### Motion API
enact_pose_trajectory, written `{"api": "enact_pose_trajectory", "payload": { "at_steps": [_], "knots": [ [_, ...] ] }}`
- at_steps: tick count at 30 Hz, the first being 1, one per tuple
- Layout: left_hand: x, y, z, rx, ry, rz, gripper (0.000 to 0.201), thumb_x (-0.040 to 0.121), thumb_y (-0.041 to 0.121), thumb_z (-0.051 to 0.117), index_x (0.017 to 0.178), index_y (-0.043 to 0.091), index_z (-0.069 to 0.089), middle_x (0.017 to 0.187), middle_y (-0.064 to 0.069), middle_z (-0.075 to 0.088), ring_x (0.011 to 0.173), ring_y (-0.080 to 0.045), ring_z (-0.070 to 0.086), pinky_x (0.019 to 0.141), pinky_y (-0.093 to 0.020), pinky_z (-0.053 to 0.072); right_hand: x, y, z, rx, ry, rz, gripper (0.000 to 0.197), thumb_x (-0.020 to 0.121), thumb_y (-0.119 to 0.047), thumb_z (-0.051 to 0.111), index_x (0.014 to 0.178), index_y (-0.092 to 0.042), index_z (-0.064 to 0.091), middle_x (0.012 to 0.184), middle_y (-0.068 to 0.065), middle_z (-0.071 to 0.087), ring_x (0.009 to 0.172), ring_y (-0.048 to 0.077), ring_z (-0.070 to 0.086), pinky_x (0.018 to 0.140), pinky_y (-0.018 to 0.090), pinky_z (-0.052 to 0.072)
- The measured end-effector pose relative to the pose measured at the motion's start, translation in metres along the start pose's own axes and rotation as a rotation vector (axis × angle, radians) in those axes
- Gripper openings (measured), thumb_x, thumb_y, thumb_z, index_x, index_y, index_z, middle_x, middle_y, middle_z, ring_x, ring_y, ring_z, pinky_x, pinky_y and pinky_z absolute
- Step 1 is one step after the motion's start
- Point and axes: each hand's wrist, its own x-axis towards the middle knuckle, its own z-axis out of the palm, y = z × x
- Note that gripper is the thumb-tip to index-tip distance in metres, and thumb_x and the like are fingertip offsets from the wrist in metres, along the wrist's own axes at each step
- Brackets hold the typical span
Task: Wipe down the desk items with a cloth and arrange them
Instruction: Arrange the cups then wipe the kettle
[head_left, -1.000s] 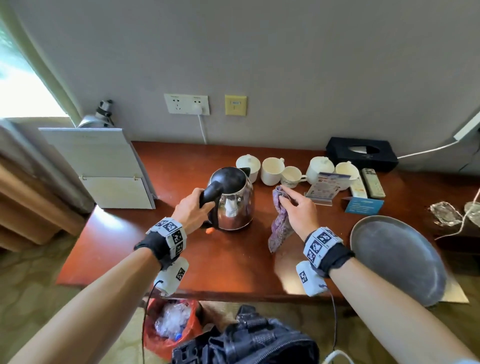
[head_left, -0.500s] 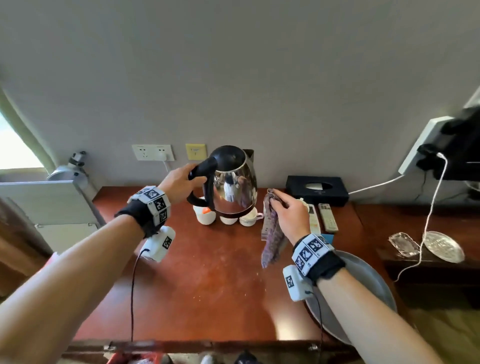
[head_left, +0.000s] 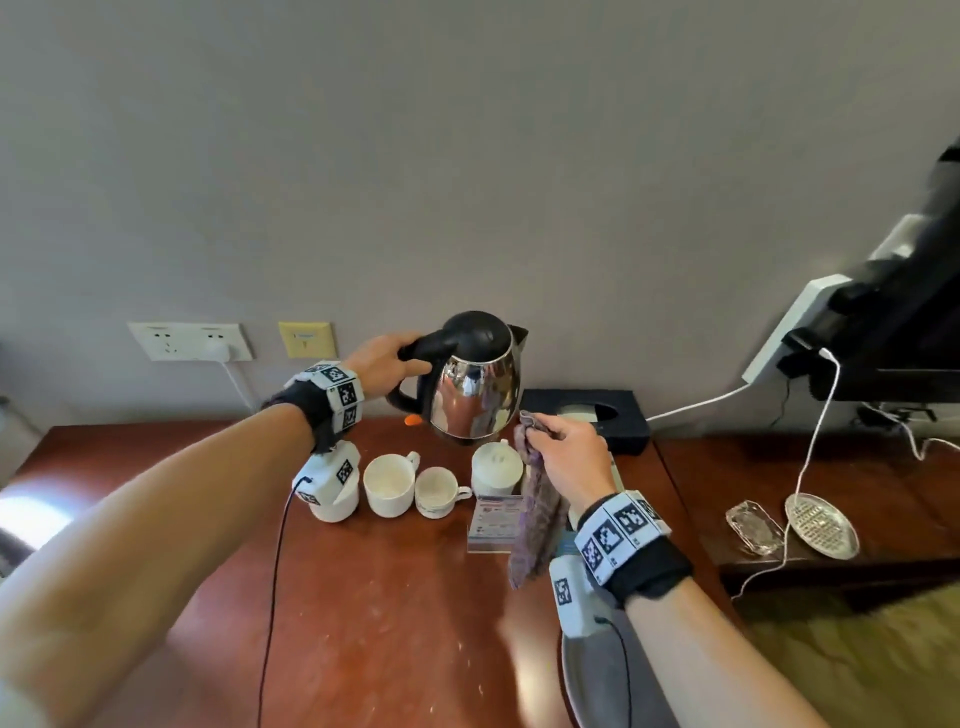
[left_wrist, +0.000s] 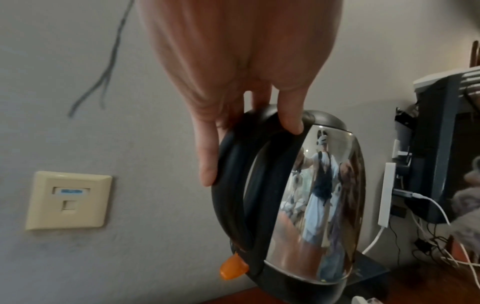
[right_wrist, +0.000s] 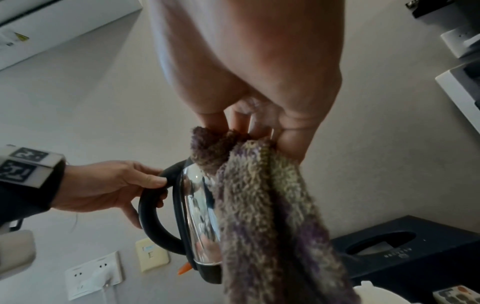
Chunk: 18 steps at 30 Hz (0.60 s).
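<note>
The left hand (head_left: 387, 364) has its fingers and thumb curled round the black handle of the steel kettle (head_left: 475, 387), holding it up in the air above the red-brown desk (head_left: 384, 613), upright or nearly so, with the handle toward the person's left and the spout toward the wall. In the left wrist view the fingers (left_wrist: 289, 115) wrap over the top of the handle loop, and an orange tab sticks out at the kettle's base (the mirrored body reflects the room). The right hand (head_left: 569, 457) sits just to the right of the kettle and slightly lower, pinching the top of a mottled purple-grey cloth (head_left: 537, 519) between thumb and curled fingers; the rest of the cloth hangs down loose below the hand. In the right wrist view the cloth (right_wrist: 262, 205) lies right against the kettle's shiny side (right_wrist: 200, 209), though whether it actually touches cannot be told. Beneath the lifted kettle, white cups (head_left: 389, 483) and a lidded white pot (head_left: 496, 467) stand in a row on the desk, with a small printed card (head_left: 493, 522) in front of them. A black tissue box (head_left: 587, 418) sits against the wall behind the right hand.
</note>
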Motion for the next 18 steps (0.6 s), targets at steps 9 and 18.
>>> {"api": "enact_pose_trajectory", "payload": {
  "at_steps": [9, 18],
  "knots": [
    [0.076, -0.05, 0.023, 0.013, -0.12, -0.032, 0.029, 0.097, 0.015, 0.061, 0.126, 0.014, 0.06, 0.102, -0.007, 0.064, 0.099, -0.026, 0.058, 0.084, -0.03, 0.034, 0.037, 0.015, 0.02, 0.031, -0.007, 0.112, 0.027, 0.097, -0.026, 0.061, 0.122, -0.027, 0.07, 0.113, -0.008, 0.071, 0.108, 0.012, 0.062, 0.102, 0.037, 0.05],
    [0.109, -0.098, 0.044, 0.049, -0.242, -0.028, 0.023, 0.094, 0.014, 0.065, 0.117, 0.013, 0.063, 0.1, -0.01, 0.066, 0.098, -0.027, 0.059, 0.091, -0.038, 0.043, 0.047, 0.023, 0.044, -0.019, -0.01, 0.17, 0.029, 0.098, -0.025, 0.059, 0.125, -0.027, 0.068, 0.118, -0.007, 0.069, 0.106, 0.008, 0.058, 0.097, 0.029, 0.048]
  ]
}}
